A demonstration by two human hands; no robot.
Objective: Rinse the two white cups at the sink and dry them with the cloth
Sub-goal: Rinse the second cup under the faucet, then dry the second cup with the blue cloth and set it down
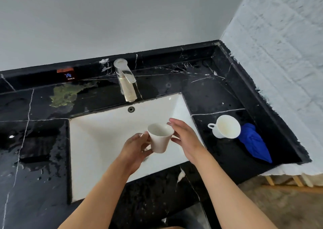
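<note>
Over the white sink basin (97, 141) my left hand (134, 150) holds a white cup (160, 138) upright by its handle side. My right hand (185, 138) is beside the cup's right rim, fingers spread and touching or nearly touching it. A second white cup (226, 129) stands on the black counter to the right of the basin, handle pointing left. Touching it on the right lies a crumpled blue cloth (253, 143). No water runs from the metal tap (126, 82) behind the basin.
The black marble counter (35, 141) is wet with droplets left of the basin. A COLD label (70, 76) sits on the back ledge. A white wall (279, 54) closes the right side; the counter's right end drops off to the floor.
</note>
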